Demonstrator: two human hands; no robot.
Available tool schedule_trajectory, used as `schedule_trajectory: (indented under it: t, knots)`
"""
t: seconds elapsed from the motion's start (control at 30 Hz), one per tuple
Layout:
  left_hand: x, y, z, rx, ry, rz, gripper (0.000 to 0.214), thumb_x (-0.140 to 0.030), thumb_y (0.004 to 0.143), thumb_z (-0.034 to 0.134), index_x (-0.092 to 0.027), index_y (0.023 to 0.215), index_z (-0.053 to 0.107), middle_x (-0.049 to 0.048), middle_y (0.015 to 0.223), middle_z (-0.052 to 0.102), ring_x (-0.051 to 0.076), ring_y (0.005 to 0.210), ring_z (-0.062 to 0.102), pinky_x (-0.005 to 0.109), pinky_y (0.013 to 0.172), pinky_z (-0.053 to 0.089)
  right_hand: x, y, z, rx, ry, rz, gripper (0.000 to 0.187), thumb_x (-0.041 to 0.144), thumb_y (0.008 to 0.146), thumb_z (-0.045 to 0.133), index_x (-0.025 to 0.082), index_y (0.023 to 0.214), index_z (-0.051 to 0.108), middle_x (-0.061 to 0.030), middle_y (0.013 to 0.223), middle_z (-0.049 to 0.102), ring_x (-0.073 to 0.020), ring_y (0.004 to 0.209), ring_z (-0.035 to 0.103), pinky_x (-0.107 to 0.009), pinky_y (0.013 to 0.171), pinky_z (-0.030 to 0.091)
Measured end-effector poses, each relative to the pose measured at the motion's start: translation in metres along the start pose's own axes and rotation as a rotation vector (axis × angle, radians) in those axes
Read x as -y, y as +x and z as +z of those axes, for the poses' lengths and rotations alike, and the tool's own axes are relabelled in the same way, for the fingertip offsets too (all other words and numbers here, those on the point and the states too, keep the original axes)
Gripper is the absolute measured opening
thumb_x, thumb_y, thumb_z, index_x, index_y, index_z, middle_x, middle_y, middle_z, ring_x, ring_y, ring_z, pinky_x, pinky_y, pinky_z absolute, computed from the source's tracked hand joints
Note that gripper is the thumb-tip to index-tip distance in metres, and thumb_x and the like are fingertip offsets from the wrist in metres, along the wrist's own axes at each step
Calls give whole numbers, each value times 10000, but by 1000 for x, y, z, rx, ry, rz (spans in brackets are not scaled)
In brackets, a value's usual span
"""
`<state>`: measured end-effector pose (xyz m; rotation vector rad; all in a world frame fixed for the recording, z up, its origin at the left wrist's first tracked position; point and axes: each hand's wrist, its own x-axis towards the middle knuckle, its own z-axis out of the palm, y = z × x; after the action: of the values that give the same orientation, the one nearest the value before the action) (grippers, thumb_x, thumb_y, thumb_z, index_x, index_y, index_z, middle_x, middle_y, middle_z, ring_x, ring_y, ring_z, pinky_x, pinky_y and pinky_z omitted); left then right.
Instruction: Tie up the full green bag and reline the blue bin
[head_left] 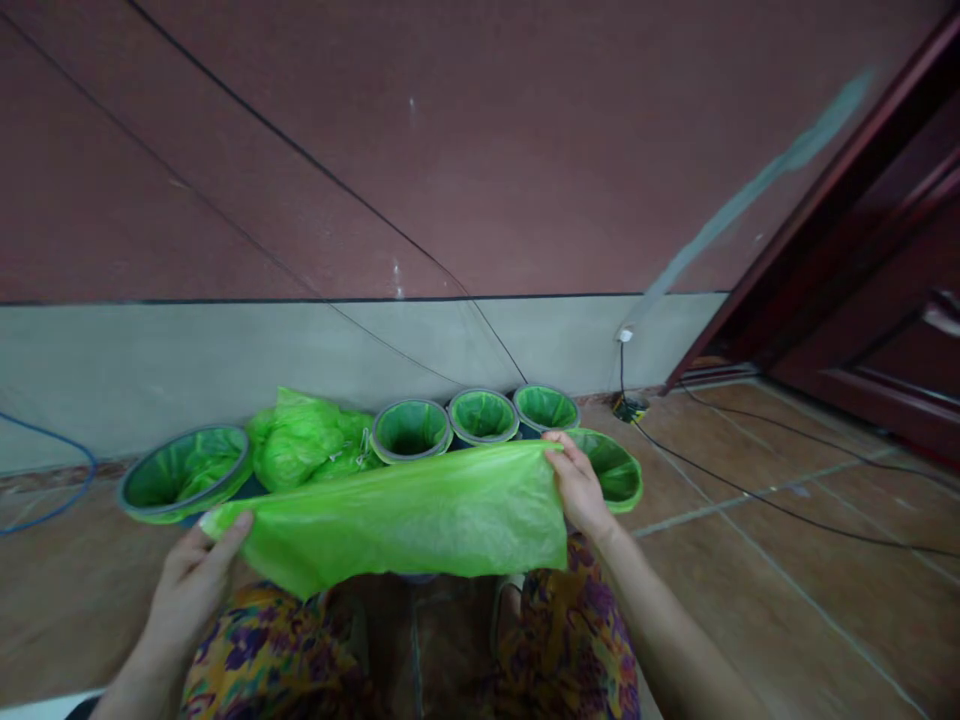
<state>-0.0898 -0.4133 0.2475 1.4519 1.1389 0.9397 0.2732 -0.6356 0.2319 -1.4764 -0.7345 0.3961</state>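
A bright green plastic bag (pixel 405 520) is stretched wide between my two hands, its lower edge hanging loose above my knees. My left hand (pixel 196 570) pinches its left corner between thumb and fingers. At the upper right corner, my right hand (pixel 577 485) grips the bag the same way. Just beyond it stand round bins lined with green bags: a wide bin (pixel 225 500) on the left, and a bin (pixel 411 430), another bin (pixel 484 415) and a third bin (pixel 546 408) in a row. A tilted green-lined bin (pixel 615 470) is partly behind my right hand.
A heap of crumpled green bags (pixel 307 440) lies between the bins by the wall (pixel 480 180). Black cables run down the wall, and a power cord (pixel 750 493) crosses the tiled floor (pixel 750 600) on the right. A blue hose (pixel 75 480) lies left. A dark red door (pixel 885 340) stands right.
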Motion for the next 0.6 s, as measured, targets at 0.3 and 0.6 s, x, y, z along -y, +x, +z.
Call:
schedule_trajectory:
  t: [0.3,0.6]
  knots:
    - [-21,-4,14,-162,513,193,214,-360,782,651,-248,708,484,-46,567,488,163,595,479,241,584,334,-1,7,7,-180,-499,-259,218,392,921,377,220,976,499,-37,837,599,-202,770,558,-317,751,433]
    - [11,-9,17,308,-357,-713,427,-354,603,813,-185,980,706,102,816,769,317,780,729,408,694,592,-57,25,-8,-159,-345,-19,317,511,790,486,207,835,563,-44,768,619,-222,754,564,-359,774,441]
